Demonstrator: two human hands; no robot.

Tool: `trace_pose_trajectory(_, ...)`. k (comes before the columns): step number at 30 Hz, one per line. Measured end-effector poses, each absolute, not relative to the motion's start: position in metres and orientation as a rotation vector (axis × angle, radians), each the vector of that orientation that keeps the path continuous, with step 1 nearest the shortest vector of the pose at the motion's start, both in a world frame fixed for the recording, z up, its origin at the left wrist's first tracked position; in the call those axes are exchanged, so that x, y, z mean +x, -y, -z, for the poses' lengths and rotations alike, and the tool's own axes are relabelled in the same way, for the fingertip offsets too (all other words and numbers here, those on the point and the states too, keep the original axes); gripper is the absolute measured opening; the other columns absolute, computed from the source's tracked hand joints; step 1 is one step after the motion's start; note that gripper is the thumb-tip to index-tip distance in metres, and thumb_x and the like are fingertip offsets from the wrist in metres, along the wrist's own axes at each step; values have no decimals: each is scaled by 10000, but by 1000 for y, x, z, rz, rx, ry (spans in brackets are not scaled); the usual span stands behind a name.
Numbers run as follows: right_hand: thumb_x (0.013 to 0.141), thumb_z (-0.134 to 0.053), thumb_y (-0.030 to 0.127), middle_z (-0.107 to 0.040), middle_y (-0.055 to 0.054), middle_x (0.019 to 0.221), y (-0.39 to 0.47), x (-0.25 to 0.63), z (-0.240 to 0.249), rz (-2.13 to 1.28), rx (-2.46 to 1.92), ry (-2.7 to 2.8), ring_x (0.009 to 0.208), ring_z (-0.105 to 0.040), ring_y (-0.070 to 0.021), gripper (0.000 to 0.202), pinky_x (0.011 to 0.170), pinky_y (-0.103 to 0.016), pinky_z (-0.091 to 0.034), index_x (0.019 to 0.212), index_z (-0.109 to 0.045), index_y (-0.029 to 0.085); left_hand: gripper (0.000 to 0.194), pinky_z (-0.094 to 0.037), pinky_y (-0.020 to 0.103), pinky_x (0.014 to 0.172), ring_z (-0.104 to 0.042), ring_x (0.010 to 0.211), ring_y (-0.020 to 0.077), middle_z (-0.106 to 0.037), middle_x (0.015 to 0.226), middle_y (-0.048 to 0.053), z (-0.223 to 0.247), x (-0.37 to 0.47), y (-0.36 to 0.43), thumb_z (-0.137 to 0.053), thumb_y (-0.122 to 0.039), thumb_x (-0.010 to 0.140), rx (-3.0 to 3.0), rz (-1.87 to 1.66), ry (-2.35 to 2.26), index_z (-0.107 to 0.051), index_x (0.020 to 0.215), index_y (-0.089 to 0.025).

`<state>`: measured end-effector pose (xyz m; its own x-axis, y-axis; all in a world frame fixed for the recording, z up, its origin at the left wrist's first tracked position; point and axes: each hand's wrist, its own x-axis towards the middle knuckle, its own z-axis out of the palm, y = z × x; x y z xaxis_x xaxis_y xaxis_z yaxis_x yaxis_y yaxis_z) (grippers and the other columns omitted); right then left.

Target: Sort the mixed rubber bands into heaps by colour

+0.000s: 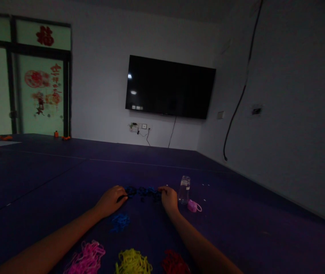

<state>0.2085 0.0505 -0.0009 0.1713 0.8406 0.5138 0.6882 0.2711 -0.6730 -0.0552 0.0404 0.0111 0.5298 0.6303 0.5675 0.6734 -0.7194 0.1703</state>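
Note:
A heap of dark blue and black loops (142, 191), which look like elastic bands, lies between my two hands on the purple surface. At its left end, my left hand (112, 199) rests with bent fingers and a gap between thumb and fingers. My right hand (169, 198) touches the right end with its forefinger stretched out; its other fingers are partly hidden. Neither hand visibly grips a band. Nearer to me is a small brighter blue pile (120, 222). Along the bottom edge are pink bands (86, 258), yellow bands (133, 262) and red bands (175, 262).
Just right of my right hand stands a clear bottle (184, 190), its pink lid (192, 206) lying beside it. The purple surface (236, 228) reaches toward the wall, where a dark television (170, 87) hangs. Small orange objects (56, 134) sit at the far left.

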Motion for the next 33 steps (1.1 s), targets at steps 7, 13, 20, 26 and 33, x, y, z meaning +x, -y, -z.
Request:
trace_pose_trajectory(7,709,-390,16,-688,-57,1006,-54,200,1,-118,-1441,1861,1003,-602,-169,389,917,-264,-420,815,-732,168,182,-448,313,773,-577,863,199,-651,871,55,-9,-55,-43,-472,-233,867,-2682,938,1138,-646,841,-187)
trace_pose_trajectory(13,711,-398,11,-682,-59,1033,-57,200,5,-71,-1510,1926,1047,-582,-185,401,935,-275,-405,858,-733,174,170,-448,319,778,-577,868,202,-651,882,56,-7,-55,-43,-473,-214,861,-2676,920,1150,-640,849,-187)
trace_pose_trajectory(20,693,-407,2,-682,-57,1033,-60,201,10,-36,-1537,1947,1038,-584,-194,415,925,-272,-405,880,-729,185,179,-442,308,771,-575,866,197,-644,880,53,-8,-55,-42,-468,-226,867,-2684,926,1142,-640,838,-182)
trace_pose_trajectory(26,691,-395,5,-687,-75,981,-63,201,14,-41,-1510,1905,961,-611,-189,407,880,-272,-429,867,-721,174,170,-432,303,780,-573,875,195,-643,890,53,-9,-55,-42,-477,-223,867,-2703,900,1166,-637,827,-183)
trace_pose_trajectory(33,646,-377,-11,-663,-58,1022,-63,203,7,-107,-1293,1940,1007,-580,-179,484,915,-286,-418,930,-714,189,165,-435,306,763,-573,859,198,-642,864,55,-8,-55,-43,-471,-218,863,-2692,908,1140,-628,829,-180)
